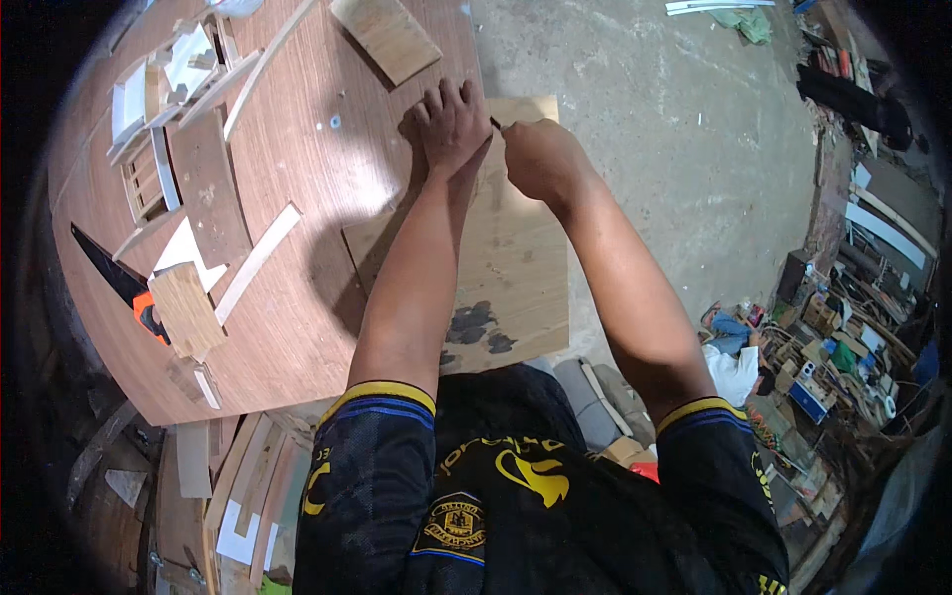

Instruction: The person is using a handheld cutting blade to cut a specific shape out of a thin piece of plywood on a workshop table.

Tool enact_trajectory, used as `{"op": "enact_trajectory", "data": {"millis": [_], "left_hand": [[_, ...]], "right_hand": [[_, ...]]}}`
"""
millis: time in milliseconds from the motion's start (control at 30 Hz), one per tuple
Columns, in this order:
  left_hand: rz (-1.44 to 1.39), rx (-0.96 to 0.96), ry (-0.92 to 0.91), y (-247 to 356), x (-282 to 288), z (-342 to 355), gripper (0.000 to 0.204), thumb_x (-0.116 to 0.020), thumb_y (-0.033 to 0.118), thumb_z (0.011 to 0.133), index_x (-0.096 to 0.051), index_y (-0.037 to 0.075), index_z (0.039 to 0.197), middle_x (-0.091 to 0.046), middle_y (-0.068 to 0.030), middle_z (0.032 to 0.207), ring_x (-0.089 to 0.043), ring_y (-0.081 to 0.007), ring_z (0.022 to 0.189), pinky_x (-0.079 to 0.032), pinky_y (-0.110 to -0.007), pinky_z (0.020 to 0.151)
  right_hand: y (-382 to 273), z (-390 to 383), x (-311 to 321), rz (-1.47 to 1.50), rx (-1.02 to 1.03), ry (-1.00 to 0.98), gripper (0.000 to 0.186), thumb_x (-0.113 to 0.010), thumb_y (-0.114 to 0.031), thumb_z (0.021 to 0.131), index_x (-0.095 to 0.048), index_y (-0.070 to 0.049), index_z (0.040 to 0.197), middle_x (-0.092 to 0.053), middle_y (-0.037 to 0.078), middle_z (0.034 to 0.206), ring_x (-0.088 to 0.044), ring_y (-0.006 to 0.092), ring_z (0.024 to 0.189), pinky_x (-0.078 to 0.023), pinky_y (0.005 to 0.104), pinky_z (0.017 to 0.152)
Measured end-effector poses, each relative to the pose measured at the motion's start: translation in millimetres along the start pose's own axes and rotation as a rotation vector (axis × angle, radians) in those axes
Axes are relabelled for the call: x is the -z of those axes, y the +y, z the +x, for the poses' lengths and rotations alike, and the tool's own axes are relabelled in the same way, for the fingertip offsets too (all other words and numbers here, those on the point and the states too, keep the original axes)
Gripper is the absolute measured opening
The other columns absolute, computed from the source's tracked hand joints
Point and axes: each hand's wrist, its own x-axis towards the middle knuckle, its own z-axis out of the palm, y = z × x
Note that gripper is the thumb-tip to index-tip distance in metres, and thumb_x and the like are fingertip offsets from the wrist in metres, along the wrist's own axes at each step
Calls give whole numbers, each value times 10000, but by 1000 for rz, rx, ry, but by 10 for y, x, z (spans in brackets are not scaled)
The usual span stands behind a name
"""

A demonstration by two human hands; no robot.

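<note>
A light plywood board [518, 253] lies over the table's right edge, with dark grey stains near its lower end. My left hand [453, 124] rests palm down near the board's far left corner, its fingers stretched out and slightly bent. Just right of it, my right hand [540, 159] is closed in a fist above the far end of the board. A short dark thin tool [496, 124] pokes out of this fist toward the left hand; the rest is hidden, so its kind cannot be told.
On the brown wood-grain table [297, 327] lie a handsaw [107, 270] with an orange and black handle, a small wood block [185, 309], a wooden offcut [387, 40] and several strips. A partly built wooden piece [149, 183] sits far left. Clutter [823, 367] covers the right floor, where a person [732, 372] sits.
</note>
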Motion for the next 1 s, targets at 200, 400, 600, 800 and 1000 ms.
{"op": "enact_trajectory", "data": {"millis": [200, 400, 600, 800, 1000], "left_hand": [[13, -16, 58, -88, -182, -17, 207, -584, 274, 805, -567, 130, 953, -527, -106, 946, -521, -318, 906, -389, -472, 747], [-189, -24, 34, 10, 10, 66, 204, -580, 253, 802, -565, 111, 948, -523, -120, 952, -516, -329, 925, -376, -475, 745], [-191, 20, -33, 2, 26, -66, 174, -551, 236, 854, -553, 92, 952, -526, -136, 992, -511, -325, 941, -382, -474, 761], [-182, 23, -60, -32, 6, 25, 187, -528, 231, 867, -556, 85, 981, -532, -151, 1022, -520, -351, 976, -394, -492, 805], [-219, 5, -44, 32, 93, 45, 178, -519, 235, 873, -561, 88, 965, -539, -144, 998, -534, -353, 953, -405, -498, 776]], "right_hand": [[8, 158, -317, -6, -43, 108, 231, -506, -76, 864, -727, -31, 911, -717, 204, 931, -701, 372, 891, -564, 468, 781], [10, -12, -352, 47, -79, 147, 218, -516, -37, 820, -704, -24, 931, -710, 214, 866, -695, 395, 840, -560, 474, 761], [89, -46, -192, -48, 76, 3, 243, -488, -58, 849, -695, -12, 968, -707, 230, 892, -692, 400, 850, -556, 478, 767], [-1, 32, -332, 42, -50, 99, 232, -527, -101, 889, -745, -20, 901, -721, 211, 960, -709, 372, 908, -575, 448, 799], [6, -78, -335, 37, -14, 135, 223, -501, -91, 865, -695, -14, 945, -701, 238, 856, -692, 410, 827, -560, 488, 768]]}}
